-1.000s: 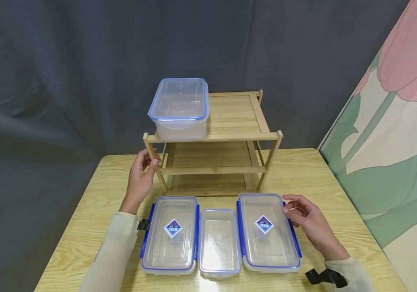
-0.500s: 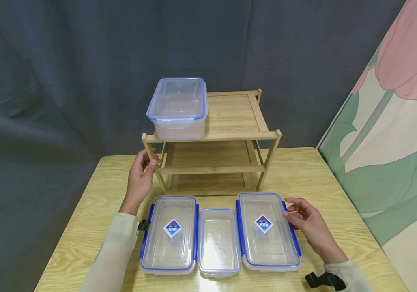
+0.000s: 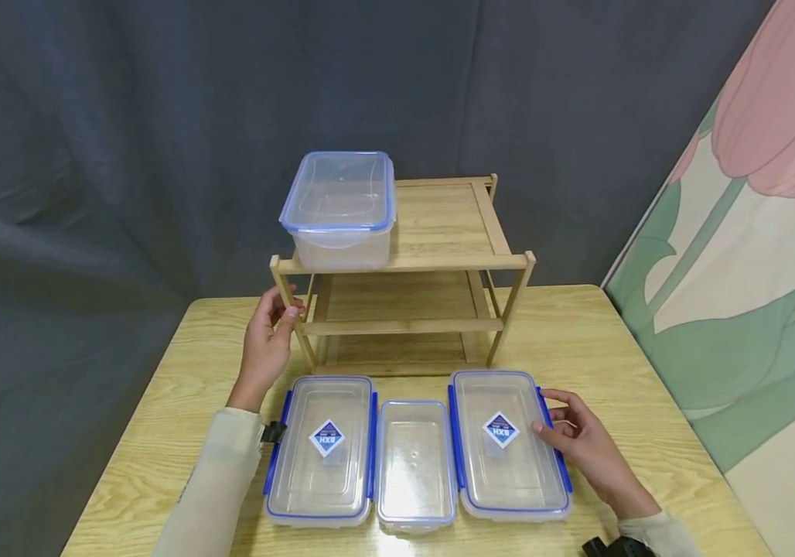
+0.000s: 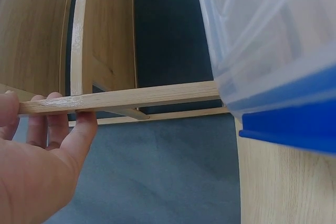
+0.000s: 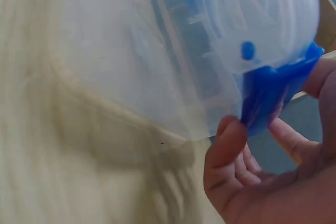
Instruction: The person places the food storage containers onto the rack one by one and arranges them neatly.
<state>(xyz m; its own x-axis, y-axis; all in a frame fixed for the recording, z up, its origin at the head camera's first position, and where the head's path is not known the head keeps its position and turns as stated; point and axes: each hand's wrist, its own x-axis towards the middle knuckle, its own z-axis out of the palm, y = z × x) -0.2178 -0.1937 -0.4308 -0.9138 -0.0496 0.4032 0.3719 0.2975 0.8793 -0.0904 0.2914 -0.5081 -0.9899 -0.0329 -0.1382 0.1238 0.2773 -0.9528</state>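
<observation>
The right hand is clasped on the edge of the right container, thumb over its lid, fingers by the blue clip; the middle container and left container lie alongside on the table. Beyond, the left hand pinches the front left leg of the wooden rack, below a deep box on top.

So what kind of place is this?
Probably an indoor tabletop set up for trying things out, though I can't be sure. A dark cloth hangs behind the table, which holds a wooden rack, and a big tulip picture stands at one side.
</observation>
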